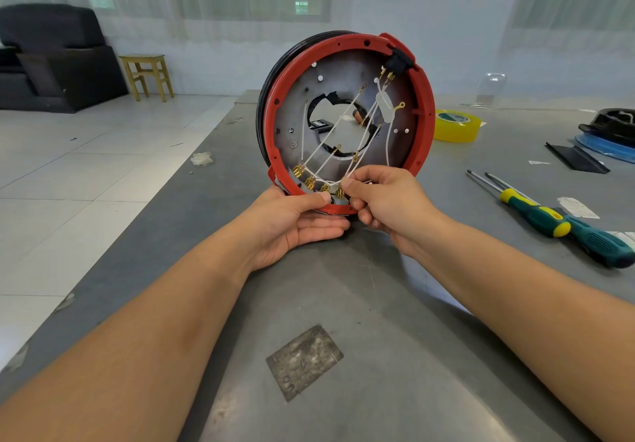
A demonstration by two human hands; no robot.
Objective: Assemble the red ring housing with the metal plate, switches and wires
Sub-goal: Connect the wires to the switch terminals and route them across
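- The round red plastic ring housing (423,105) stood on edge, tilted, above the middle of the grey metal table (378,304), its open side towards the camera
- The left hand (295,221) gripped the housing's lower rim, thumb curled over the red edge and fingers underneath; the right hand (381,201) was closed in a pinch on the thin white wires (326,146) just beside the row of brass spade terminals (311,182) at the bottom rim
- Risk, as a judgement: pulling on a wire rather than its terminal could drag a brass connector off its tab, or tangle the crossing leads
- Several loose leads ended in brass ring lugs (399,106) hanging unattached; one could be fitted to the wrong switch or touch the plate
- The housing was held by one hand only, so a slip could drop it onto the table
- As a container, the housing held the grey metal plate (295,108) with its jagged central hole, a black switch block (400,58) at the upper right rim, and the wires
- Near the table's right edge lay two green-and-yellow-handled screwdrivers (563,228); a roll of yellow tape (455,125) sat towards the far side
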